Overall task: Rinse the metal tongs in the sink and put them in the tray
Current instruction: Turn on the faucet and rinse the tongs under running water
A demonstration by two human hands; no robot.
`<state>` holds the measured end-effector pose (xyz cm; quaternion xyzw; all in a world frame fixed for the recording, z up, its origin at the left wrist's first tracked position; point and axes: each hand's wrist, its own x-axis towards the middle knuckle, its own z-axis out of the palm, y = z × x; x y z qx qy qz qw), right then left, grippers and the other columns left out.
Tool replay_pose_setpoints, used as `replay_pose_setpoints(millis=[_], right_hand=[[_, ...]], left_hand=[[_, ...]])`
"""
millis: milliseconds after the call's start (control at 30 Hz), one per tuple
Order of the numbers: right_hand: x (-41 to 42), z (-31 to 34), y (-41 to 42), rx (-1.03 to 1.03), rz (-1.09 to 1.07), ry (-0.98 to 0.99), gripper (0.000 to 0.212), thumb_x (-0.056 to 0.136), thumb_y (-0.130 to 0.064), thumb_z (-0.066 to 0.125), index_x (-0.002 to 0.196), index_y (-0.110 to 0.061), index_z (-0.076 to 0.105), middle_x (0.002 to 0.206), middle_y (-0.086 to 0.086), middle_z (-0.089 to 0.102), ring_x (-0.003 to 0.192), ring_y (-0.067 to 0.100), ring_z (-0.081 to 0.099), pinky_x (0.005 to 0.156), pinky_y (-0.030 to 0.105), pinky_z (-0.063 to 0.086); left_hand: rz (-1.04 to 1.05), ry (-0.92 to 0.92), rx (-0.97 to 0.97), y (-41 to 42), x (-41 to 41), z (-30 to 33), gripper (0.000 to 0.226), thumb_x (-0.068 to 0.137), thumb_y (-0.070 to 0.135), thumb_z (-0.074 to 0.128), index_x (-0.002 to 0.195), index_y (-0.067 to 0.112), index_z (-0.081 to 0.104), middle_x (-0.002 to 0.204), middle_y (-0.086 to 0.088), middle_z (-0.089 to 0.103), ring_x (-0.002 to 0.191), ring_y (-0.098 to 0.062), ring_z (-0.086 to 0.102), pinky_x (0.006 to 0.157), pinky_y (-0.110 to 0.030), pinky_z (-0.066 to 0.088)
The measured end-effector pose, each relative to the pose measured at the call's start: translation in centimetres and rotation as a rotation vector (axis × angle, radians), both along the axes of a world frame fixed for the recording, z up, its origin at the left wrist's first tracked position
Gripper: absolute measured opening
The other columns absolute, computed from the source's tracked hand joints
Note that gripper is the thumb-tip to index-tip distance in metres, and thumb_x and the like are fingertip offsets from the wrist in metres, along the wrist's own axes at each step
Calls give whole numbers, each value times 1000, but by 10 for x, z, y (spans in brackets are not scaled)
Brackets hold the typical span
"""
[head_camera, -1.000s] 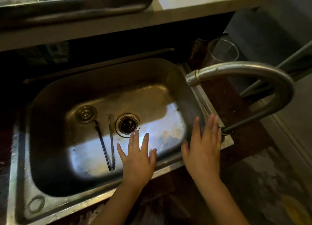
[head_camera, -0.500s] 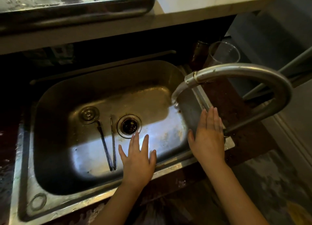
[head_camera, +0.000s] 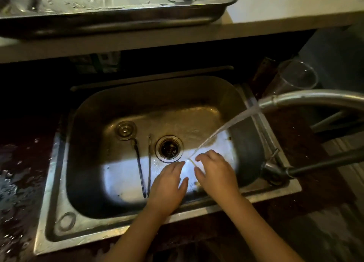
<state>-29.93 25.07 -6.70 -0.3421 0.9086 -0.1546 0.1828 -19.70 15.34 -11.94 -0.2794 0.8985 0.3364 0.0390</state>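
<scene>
Both hands hover spread and empty in the head view: left hand [head_camera: 167, 181], right hand [head_camera: 214, 171] under the stream. Tongs [head_camera: 144, 167] lie on the sink [head_camera: 78, 228] floor, just left; stiff, wet, likely slippery, best gripped mid-arms.

I see a sink [head_camera: 59, 183] of dull, scuffed metal, thin metal tongs [head_camera: 148, 163], a glossy wet tray [head_camera: 118, 21] and a brushed-metal faucet [head_camera: 315, 99].
</scene>
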Motion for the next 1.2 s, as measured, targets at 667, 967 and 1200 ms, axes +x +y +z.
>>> replay_pose_setpoints(millis=[667,967,1200], right_hand=[[28,-149,-160,190,290,-244,24,86,-14,53,109,-7,58,116,18,56,103,36,57,83,38,49],[27,-144,-166,49,-2,-337,24,83,1,53,99,-6,69,104,17,69,97,31,64,82,34,51],[14,-99,-138,-169,-211,-498,16,83,-5,60,93,-13,70,90,7,71,72,25,68,70,36,58]], left_hand=[[122,-405,-37,-123,25,-100,34,84,15,56,117,11,49,118,-13,48,104,-32,54,82,-40,48],[434,-118,291,-123,16,-84,49,77,-6,58,120,12,43,103,-14,57,84,-25,57,68,-29,46],[588,35,896,-117,24,-35,15,86,18,61,93,10,72,94,-22,72,89,-35,68,91,-52,52]])
